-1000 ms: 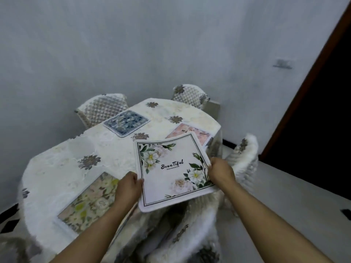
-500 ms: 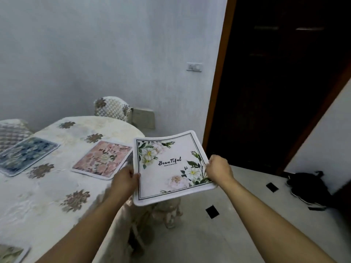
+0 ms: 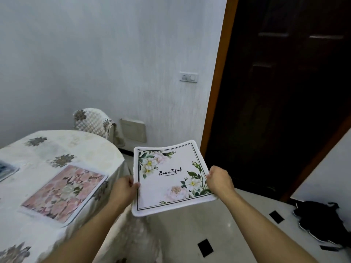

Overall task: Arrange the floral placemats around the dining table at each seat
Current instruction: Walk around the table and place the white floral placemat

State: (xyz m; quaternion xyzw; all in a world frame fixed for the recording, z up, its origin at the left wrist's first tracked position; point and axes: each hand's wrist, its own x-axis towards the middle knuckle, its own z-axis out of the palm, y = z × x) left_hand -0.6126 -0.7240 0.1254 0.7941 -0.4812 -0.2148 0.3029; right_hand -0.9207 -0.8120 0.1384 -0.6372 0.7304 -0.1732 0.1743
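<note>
I hold a white placemat (image 3: pixel 171 179) printed with flowers and the word "Beautiful" out in the air, off the right end of the dining table (image 3: pixel 85 149). My left hand (image 3: pixel 124 188) grips its left edge and my right hand (image 3: pixel 218 180) grips its right edge. A pink floral placemat (image 3: pixel 62 192) lies flat on the table near its right edge. The corner of a blue placemat (image 3: pixel 6 169) shows at the far left of the frame.
A quilted chair (image 3: pixel 93 121) stands at the table's far end against the white wall. A dark wooden door (image 3: pixel 284 92) fills the right side. Black footwear (image 3: pixel 322 221) lies on the pale tiled floor at the right.
The view has swung right: the table has slid to the left and the door has come into view. Both hands have kept hold of the white placemat, which is now past the table's end.
</note>
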